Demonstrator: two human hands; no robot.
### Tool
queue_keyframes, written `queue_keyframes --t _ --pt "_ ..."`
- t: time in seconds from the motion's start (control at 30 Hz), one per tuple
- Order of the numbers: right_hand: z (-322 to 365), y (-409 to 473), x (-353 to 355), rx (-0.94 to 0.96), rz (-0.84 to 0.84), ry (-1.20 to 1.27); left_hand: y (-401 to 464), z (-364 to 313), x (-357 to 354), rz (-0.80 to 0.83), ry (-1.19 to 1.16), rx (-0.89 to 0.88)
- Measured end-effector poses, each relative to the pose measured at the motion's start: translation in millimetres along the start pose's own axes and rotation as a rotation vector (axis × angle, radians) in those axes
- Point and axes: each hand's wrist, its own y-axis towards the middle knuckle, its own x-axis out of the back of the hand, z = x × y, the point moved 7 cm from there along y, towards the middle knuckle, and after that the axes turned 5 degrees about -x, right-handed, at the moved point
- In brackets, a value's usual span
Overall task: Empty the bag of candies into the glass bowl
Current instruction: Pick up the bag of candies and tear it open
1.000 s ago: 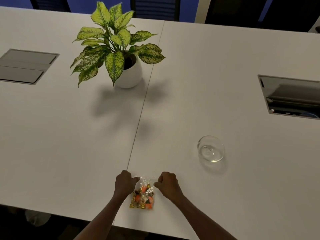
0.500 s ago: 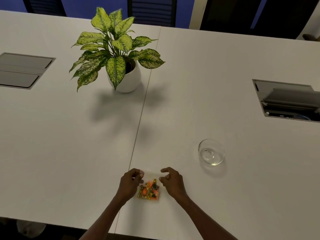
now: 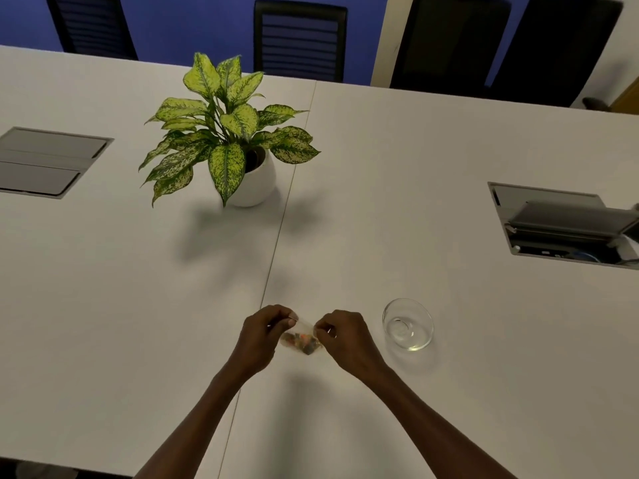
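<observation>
- Your left hand (image 3: 264, 335) is curled shut, thumb and fingers pinching the left top corner of the bag (image 3: 301, 339).
- Your right hand (image 3: 342, 335) is curled the same way, pinched on the right top corner. The 2 hands sit close together, with only the bag's width between them.
- The bag hangs between the 2 pinches, just above the table (image 3: 449, 188) or barely off it; I cannot tell which. Its top edge runs left to right between your hands, and the candies (image 3: 304, 341) are bunched low in it.
- Whether the top is open yet cannot be read; the clear film is too blurred. Judgement: the step in hand is pulling the mouth apart.
- The bowl (image 3: 408, 323) stands upright on the table to the right of your right hand, near it but apart from it. It looks empty.
- Key relation: the bowl lies to the right of the bag, on the right hand's side, so that hand is the nearer 1. The pour would likely call for a carry to the right with the mouth tipped over the rim.
- Risk, as judgement: a narrow bowl and a floppy bag, so candies could spill past the rim.
- The plant (image 3: 235, 140) stands well away at the far side, clear of the path.
</observation>
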Motion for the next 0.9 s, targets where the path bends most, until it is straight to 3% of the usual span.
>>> queue_keyframes --t 0.1,0.2,0.37,0.9 --pt "10.2 5.8 17.1 -0.041 -0.011 0.074 -0.7 -17.9 5.8 -0.176 -0.035 0.037" --pt "16.9 7.3 33.6 -0.086 -0.048 0.166 -20.9 -27.8 3.8 -0.396 -0.161 0.186" --pt "26.1 4.6 50.1 -0.108 -0.050 0.267 -34.0 -51.5 -34.3 -0.268 -0.618 0.286" --pt "21.7 5.2 74.7 -0.079 0.025 0.497 -12.7 -88.3 -35.1 -0.168 -0.623 0.244"
